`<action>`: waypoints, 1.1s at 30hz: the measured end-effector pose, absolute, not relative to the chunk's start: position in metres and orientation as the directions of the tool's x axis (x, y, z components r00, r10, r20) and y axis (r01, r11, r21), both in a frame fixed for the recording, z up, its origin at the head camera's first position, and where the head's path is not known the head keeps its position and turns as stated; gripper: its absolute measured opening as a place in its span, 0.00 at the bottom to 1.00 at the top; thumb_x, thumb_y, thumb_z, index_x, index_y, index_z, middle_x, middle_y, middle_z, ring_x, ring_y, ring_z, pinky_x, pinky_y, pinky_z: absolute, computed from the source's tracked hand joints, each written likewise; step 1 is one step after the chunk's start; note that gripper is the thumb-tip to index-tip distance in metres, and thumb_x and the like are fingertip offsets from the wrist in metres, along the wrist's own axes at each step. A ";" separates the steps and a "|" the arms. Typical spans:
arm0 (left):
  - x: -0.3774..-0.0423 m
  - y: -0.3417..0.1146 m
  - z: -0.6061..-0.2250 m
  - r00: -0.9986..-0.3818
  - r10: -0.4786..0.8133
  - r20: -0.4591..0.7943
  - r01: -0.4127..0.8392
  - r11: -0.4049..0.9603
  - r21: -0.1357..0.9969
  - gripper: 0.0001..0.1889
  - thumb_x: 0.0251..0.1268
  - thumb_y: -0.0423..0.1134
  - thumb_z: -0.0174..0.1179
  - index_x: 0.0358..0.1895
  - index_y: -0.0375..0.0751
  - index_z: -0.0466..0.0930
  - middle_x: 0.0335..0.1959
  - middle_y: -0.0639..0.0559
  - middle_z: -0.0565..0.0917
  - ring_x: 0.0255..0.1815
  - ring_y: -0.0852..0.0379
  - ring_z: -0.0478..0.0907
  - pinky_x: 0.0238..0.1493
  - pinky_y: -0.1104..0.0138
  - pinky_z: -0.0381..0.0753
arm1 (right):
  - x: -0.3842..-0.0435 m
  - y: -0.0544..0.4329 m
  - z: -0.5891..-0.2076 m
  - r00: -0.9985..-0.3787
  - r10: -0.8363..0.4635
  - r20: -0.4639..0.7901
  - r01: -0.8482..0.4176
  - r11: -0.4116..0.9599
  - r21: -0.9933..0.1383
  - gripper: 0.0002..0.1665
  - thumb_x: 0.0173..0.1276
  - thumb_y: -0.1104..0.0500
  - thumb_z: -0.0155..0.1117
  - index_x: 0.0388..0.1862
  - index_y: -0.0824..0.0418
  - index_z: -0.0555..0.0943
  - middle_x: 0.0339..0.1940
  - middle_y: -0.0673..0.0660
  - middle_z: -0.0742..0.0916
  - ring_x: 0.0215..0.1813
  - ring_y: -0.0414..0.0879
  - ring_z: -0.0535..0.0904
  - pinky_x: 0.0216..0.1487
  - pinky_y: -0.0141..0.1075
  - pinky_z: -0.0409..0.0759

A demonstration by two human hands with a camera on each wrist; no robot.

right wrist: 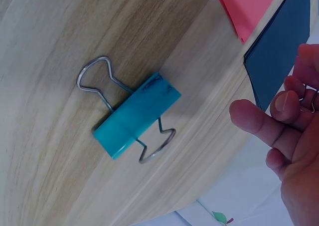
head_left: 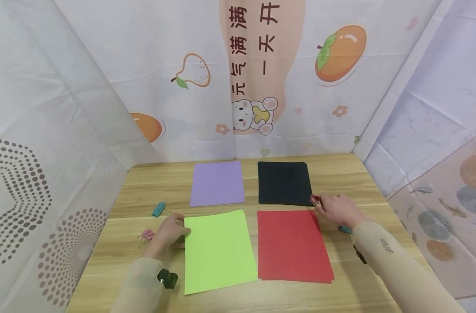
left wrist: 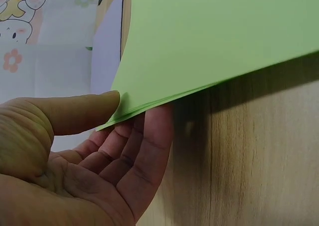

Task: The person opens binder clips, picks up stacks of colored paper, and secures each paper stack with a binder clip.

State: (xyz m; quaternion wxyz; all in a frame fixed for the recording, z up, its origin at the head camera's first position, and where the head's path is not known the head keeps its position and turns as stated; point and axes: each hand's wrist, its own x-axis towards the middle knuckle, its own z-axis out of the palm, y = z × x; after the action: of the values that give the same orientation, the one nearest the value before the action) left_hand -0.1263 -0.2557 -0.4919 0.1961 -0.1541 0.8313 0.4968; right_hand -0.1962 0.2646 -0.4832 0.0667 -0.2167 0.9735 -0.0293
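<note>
My left hand (head_left: 169, 234) pinches the upper left corner of a stack of bright green paper (head_left: 220, 252). In the left wrist view the thumb lies on top of the sheets (left wrist: 199, 41) and the fingers are underneath, the edge raised off the table. My right hand (head_left: 341, 209) holds a red binder clip (head_left: 317, 200) with silver wire handles, by the near right corner of the black paper (head_left: 284, 182) and the top of the red paper (head_left: 294, 245). The right wrist view shows the held clip only partly. A teal binder clip (right wrist: 137, 115) lies on the table below that hand.
Purple paper (head_left: 217, 182) lies at the back left of the wooden table (head_left: 116, 261). Another teal binder clip (head_left: 158, 209) and a pink binder clip (head_left: 147, 235) lie left of the green stack. Patterned cloth (head_left: 183, 121) hangs behind and at both sides.
</note>
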 end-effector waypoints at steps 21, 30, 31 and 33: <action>-0.129 -0.253 -0.492 -0.904 -0.003 -0.428 -0.384 0.447 0.808 0.28 0.68 0.28 0.62 0.69 0.32 0.64 0.35 0.50 0.67 0.34 0.56 0.67 0.31 0.59 0.86 | -0.194 0.250 -0.483 -0.878 -0.468 -0.099 -0.461 0.883 -0.086 0.15 0.76 0.50 0.60 0.32 0.58 0.73 0.20 0.49 0.79 0.26 0.46 0.79 0.49 0.56 0.77; -0.128 -0.249 -0.482 -0.915 0.025 -0.404 -0.358 0.411 0.838 0.28 0.70 0.29 0.61 0.71 0.34 0.65 0.48 0.42 0.74 0.40 0.51 0.75 0.38 0.55 0.87 | -0.190 0.235 -0.481 -0.835 -0.548 -0.036 -0.547 0.836 -0.050 0.15 0.72 0.51 0.64 0.31 0.58 0.74 0.17 0.46 0.76 0.20 0.42 0.71 0.43 0.49 0.75; -0.128 -0.249 -0.481 -0.919 0.026 -0.394 -0.349 0.410 0.842 0.27 0.70 0.29 0.61 0.70 0.34 0.66 0.48 0.42 0.73 0.40 0.50 0.75 0.38 0.55 0.87 | -0.189 0.233 -0.480 -0.828 -0.560 -0.028 -0.558 0.828 -0.043 0.15 0.72 0.51 0.64 0.31 0.58 0.74 0.16 0.45 0.75 0.19 0.42 0.70 0.43 0.49 0.74; -0.128 -0.249 -0.480 -0.928 0.035 -0.372 -0.325 0.415 0.850 0.24 0.71 0.29 0.61 0.68 0.34 0.69 0.48 0.42 0.74 0.39 0.50 0.76 0.37 0.57 0.86 | -0.187 0.229 -0.478 -0.814 -0.581 -0.017 -0.581 0.814 -0.032 0.15 0.72 0.51 0.65 0.31 0.58 0.73 0.15 0.45 0.74 0.18 0.41 0.69 0.41 0.46 0.71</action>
State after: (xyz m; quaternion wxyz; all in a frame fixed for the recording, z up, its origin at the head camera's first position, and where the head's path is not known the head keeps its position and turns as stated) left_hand -0.1279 -0.2486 -0.4796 0.1685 -0.0881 0.8242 0.5334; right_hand -0.1873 0.2293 -0.4778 0.0128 -0.3051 0.9522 -0.0128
